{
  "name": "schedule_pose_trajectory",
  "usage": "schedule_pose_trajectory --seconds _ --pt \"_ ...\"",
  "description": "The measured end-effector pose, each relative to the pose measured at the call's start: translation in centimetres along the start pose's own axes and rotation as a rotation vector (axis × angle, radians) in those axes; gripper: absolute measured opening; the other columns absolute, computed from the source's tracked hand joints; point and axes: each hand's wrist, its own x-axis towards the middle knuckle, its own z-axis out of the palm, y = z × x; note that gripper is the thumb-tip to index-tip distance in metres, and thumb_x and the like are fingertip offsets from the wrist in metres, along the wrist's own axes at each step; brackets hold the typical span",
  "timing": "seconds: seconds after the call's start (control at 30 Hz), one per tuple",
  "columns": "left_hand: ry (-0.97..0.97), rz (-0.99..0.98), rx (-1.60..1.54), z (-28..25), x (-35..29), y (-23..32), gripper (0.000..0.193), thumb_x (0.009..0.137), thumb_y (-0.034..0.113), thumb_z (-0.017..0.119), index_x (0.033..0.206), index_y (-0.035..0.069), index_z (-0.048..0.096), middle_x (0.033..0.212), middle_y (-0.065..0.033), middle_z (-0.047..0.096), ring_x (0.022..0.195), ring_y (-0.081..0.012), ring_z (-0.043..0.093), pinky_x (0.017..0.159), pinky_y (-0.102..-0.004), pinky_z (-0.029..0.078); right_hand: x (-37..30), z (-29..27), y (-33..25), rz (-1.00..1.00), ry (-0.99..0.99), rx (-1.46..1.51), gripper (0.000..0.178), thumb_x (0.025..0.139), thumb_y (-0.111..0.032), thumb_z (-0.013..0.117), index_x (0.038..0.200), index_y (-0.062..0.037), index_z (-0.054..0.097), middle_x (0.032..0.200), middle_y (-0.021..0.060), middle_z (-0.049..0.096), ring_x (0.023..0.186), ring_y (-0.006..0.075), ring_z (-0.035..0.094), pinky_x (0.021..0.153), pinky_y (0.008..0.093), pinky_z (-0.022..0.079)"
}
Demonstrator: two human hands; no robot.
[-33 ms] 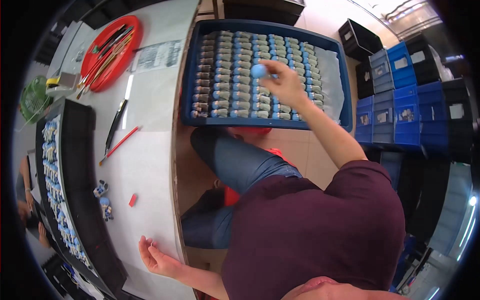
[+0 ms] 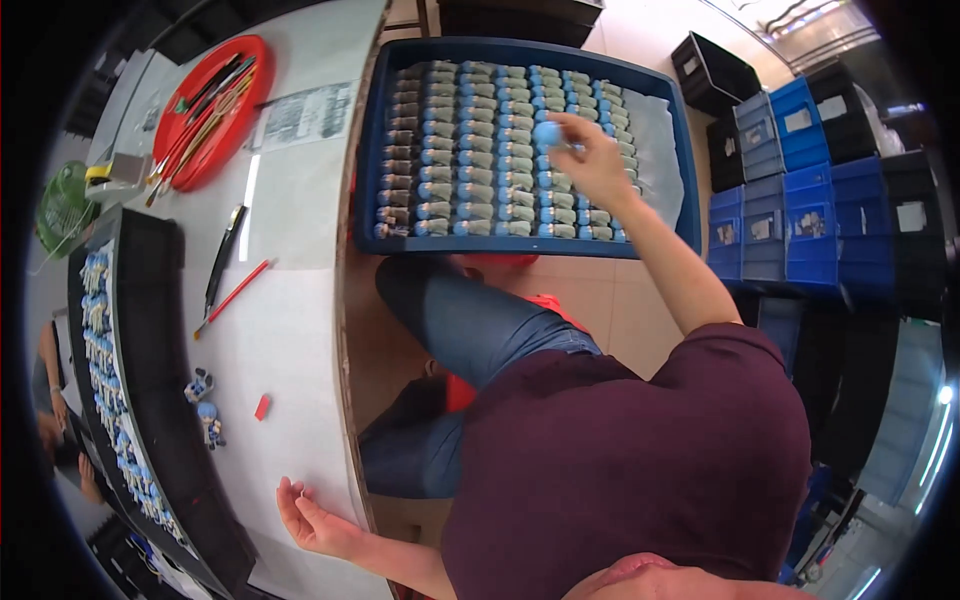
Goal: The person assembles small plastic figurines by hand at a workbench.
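My right hand (image 2: 594,165) is raised over a dark blue tray, its thumb and fingers pinching a small figurine with a round light-blue head (image 2: 547,134). The rest of that figurine is mostly hidden by my fingers and blurred. Beneath it, the tray (image 2: 500,243) bears long rows of small blue and grey figurines (image 2: 474,150). My left hand (image 2: 318,522) lies near the edge of the white worktable (image 2: 290,360), fingers loosely curled and apart from the thumb. Nothing plainly shows in it. Two blue-haired figurines (image 2: 210,420) and a small red block (image 2: 262,407) lie farther along the table.
A red dish (image 2: 262,60) holds brushes and tools. A black-handled knife (image 2: 225,258) and a red brush (image 2: 236,295) lie on the table. Along the left runs a black rack (image 2: 150,300) of figurines. Blue bins (image 2: 810,215) are stacked right. Another person's arm (image 2: 52,375) shows far left.
My right hand has moved to the right over the tray with the blue-headed figurine still pinched. My left hand has stayed in place. The view has shifted slightly.
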Motion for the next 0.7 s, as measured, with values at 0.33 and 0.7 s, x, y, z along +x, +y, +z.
schedule_pose_trajectory --seconds 0.33,0.7 --pt "0.015 -0.011 0.091 -0.7 0.3 -0.3 0.026 0.091 0.003 0.048 0.114 -0.003 0.055 0.114 -0.0116 0.057 0.094 -0.0153 0.054 0.084 -0.0255 0.043 -7.6 -14.4 14.9 0.330 -0.376 -0.628 0.042 0.058 0.002 0.066 0.099 -0.0082 0.061 0.073 0.0065 0.056 0.067 0.0191 0.056 0.065 0.0305 0.047" --pt "0.063 -0.010 0.046 0.6 0.1 0.5 0.024 0.088 0.000 0.050 0.110 -0.005 0.056 0.108 -0.0117 0.059 0.090 -0.0150 0.056 0.082 -0.0246 0.045 -5.1 -14.8 14.5 0.691 -0.751 -0.739 0.048 0.056 0.002 0.073 0.101 -0.0075 0.063 0.081 0.0129 0.066 0.080 0.0240 0.064 0.068 0.0332 0.052"
